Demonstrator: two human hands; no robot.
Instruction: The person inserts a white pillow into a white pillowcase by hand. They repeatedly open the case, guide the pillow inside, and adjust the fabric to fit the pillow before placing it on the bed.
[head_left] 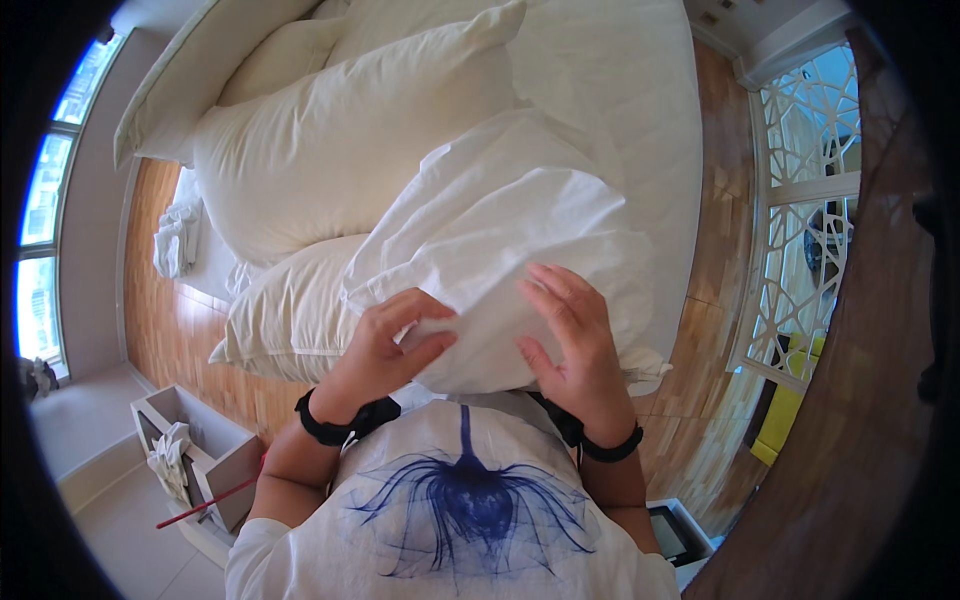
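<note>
A loose white cloth [490, 230], perhaps a pillowcase, lies rumpled in front of me over the bed and part of a cream pillow [290, 305]. My left hand [390, 345] is at the cloth's near left, thumb and fingers curved and apart with white fabric behind the gap. On the other side, my right hand [572, 345] is over the near part of the cloth, its fingers stretched out and the thumb apart. Neither hand shows a grip on the fabric. Whether the fingertips touch it I cannot tell.
A large cream pillow [340, 140] lies farther off on the bed [620, 60]. Folded white cloth [178, 240] sits by the bed's left side. At lower left stands a white box [215, 430] with a cloth over its edge. A lattice screen [800, 250] is on the right.
</note>
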